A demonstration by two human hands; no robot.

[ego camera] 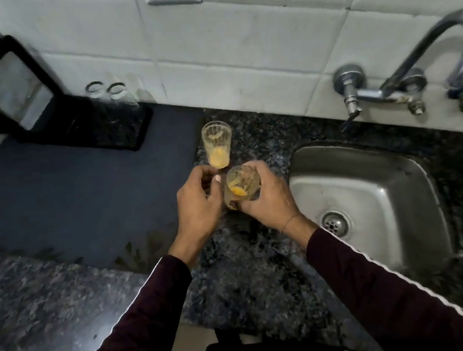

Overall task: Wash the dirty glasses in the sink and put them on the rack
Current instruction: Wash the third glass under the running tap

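Two dirty glasses carry orange residue. One dirty glass (217,144) stands upright on the granite counter (266,273), left of the steel sink (370,163). My right hand (269,202) grips the second dirty glass (242,185), tilted, just above the counter near the sink's left rim. My left hand (199,206) is beside it, fingers loosely curled and apart just below the standing glass's base, thumb tip close to the held glass. A black rack tray (131,135) at the back left holds two clear glasses (108,97).
A chrome tap (442,38) juts from the tiled wall over the sink; the drain (333,223) is at the basin's front left. A dark mat (80,195) covers the counter's left part. A black appliance with a window (7,90) stands behind the rack.
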